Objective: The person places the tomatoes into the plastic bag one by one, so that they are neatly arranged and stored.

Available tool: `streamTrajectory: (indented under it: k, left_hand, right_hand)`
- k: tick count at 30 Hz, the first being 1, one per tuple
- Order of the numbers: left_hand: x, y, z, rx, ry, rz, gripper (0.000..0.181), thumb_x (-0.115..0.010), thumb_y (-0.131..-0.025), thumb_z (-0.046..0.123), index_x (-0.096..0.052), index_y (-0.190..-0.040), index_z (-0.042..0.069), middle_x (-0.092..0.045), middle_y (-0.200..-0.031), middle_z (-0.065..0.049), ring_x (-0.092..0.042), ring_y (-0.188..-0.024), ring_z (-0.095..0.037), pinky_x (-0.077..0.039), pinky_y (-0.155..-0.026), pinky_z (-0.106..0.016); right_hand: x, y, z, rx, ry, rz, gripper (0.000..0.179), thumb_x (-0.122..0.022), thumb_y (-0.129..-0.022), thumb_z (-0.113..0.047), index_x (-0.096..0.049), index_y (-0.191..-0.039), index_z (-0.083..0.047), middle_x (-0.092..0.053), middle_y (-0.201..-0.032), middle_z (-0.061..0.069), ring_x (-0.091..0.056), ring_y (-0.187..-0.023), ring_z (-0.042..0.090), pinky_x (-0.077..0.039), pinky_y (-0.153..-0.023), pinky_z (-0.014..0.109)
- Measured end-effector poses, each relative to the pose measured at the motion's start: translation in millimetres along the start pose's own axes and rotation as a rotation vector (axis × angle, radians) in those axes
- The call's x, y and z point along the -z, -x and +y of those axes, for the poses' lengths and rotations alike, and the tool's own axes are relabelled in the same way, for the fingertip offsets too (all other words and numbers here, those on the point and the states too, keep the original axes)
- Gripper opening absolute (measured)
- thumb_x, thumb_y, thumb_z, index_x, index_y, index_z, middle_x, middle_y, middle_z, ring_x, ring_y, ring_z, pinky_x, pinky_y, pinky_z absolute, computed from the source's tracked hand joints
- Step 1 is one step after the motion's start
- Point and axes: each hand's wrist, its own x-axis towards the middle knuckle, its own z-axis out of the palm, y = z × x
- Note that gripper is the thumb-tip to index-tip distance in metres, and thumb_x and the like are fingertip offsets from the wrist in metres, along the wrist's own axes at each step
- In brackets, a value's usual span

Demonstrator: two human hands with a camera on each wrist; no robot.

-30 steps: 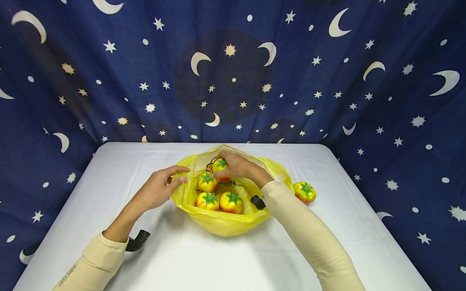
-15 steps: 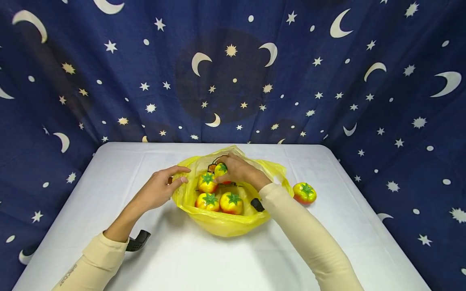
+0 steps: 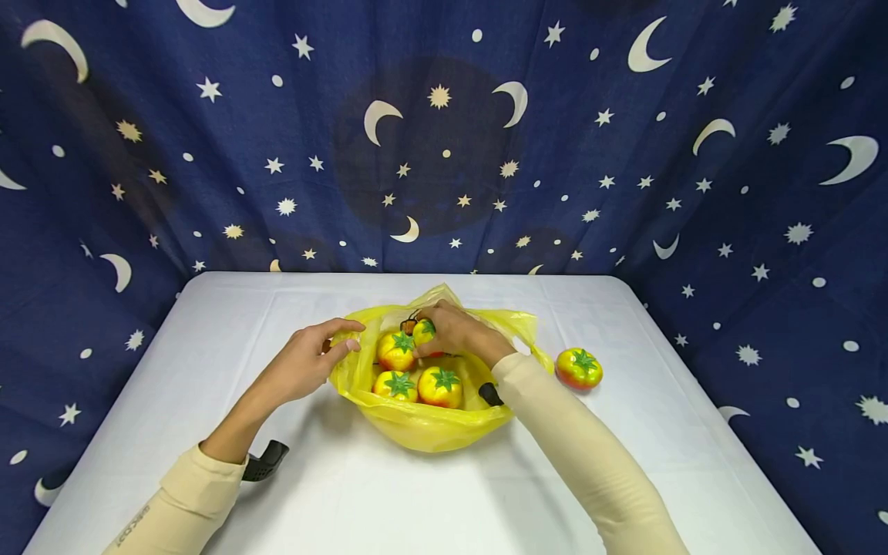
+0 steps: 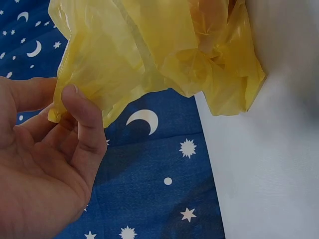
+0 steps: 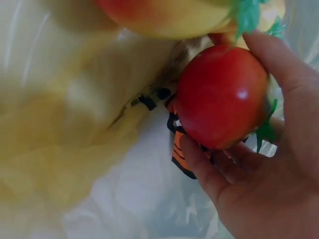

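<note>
A yellow plastic bag [image 3: 430, 432] stands wide-mouthed on the table with several artificial tomatoes in it, yellow on top, red below, with green leaves. Two tomatoes, one on the left [image 3: 395, 385] and one on the right [image 3: 440, 387], lie near its front; another tomato [image 3: 396, 351] sits behind them. My left hand [image 3: 305, 358] pinches the bag's left rim between thumb and fingers, as the left wrist view shows. Inside the bag, my right hand [image 3: 454, 331] grips a further tomato [image 5: 222, 97] with its red underside facing the wrist camera.
One tomato [image 3: 580, 368] lies on the white table [image 3: 388, 501] just right of the bag. An orange and black item [image 5: 183, 154] shows beside the gripped tomato; its kind is unclear. A dark blue curtain [image 3: 444, 154] with moons and stars hangs around the table.
My right hand has moved slightly down and to the right inside the bag with the tomato. The bag's right rim has drawn inward. My left hand has barely moved.
</note>
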Motion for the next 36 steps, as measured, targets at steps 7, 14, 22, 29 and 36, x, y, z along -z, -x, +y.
streamTrajectory:
  k: [7, 14, 22, 29, 36]
  left_hand:
    - [-1.4, 0.5, -0.9, 0.014, 0.008, -0.007, 0.031, -0.056, -0.093, 0.028, -0.057, -0.123, 0.021, -0.064, -0.096, -0.003, -0.047, -0.061, -0.019, -0.041, -0.046, -0.029]
    - [-2.6, 0.6, -1.0, -0.001, -0.004, 0.001, 0.031, -0.056, -0.093, 0.028, -0.057, -0.123, 0.019, -0.064, -0.096, 0.003, -0.047, -0.066, -0.019, -0.041, -0.049, -0.029]
    - [-3.1, 0.1, -0.6, -0.003, -0.005, 0.0, 0.031, -0.055, -0.093, 0.028, -0.057, -0.123, 0.019, -0.063, -0.097, 0.003, -0.049, -0.069, -0.018, -0.042, -0.051, -0.03]
    - [-3.9, 0.2, 0.4, -0.002, -0.003, 0.001, 0.031, -0.056, -0.093, 0.026, -0.057, -0.123, 0.019, -0.063, -0.101, 0.003, -0.05, -0.069, -0.018, -0.043, -0.051, -0.03]
    - [-2.3, -0.2, 1.5, -0.012, -0.014, 0.003, 0.032, -0.056, -0.093, 0.027, -0.057, -0.124, 0.017, -0.062, -0.103, 0.001, -0.048, -0.066, -0.018, -0.041, -0.048, -0.028]
  right_hand:
    - [-5.6, -1.0, -0.8, -0.012, 0.026, -0.041, 0.072, -0.075, -0.072, -0.047, -0.047, -0.133, -0.019, -0.042, -0.124, 0.006, -0.042, -0.107, 0.017, -0.037, -0.098, 0.036]
    - [-7.1, -0.3, -1.9, 0.007, 0.015, -0.053, 0.066, -0.075, -0.073, -0.046, -0.05, -0.128, -0.021, -0.041, -0.127, 0.005, -0.041, -0.11, 0.018, -0.036, -0.099, 0.037]
    - [-9.1, 1.4, -2.6, 0.034, 0.02, -0.061, 0.053, -0.075, -0.073, -0.042, -0.054, -0.118, -0.024, -0.045, -0.12, 0.002, -0.044, -0.104, 0.017, -0.038, -0.095, 0.035]
    - [-8.5, 2.5, -3.0, 0.056, -0.008, -0.059, 0.046, -0.075, -0.074, -0.039, -0.057, -0.114, -0.027, -0.047, -0.115, 0.0, -0.045, -0.1, 0.016, -0.039, -0.092, 0.034]
    - [10.4, 9.6, -10.0, 0.052, 0.028, -0.059, 0.054, -0.071, -0.078, -0.045, -0.052, -0.125, -0.026, -0.047, -0.124, 0.002, -0.046, -0.104, 0.017, -0.04, -0.094, 0.037]
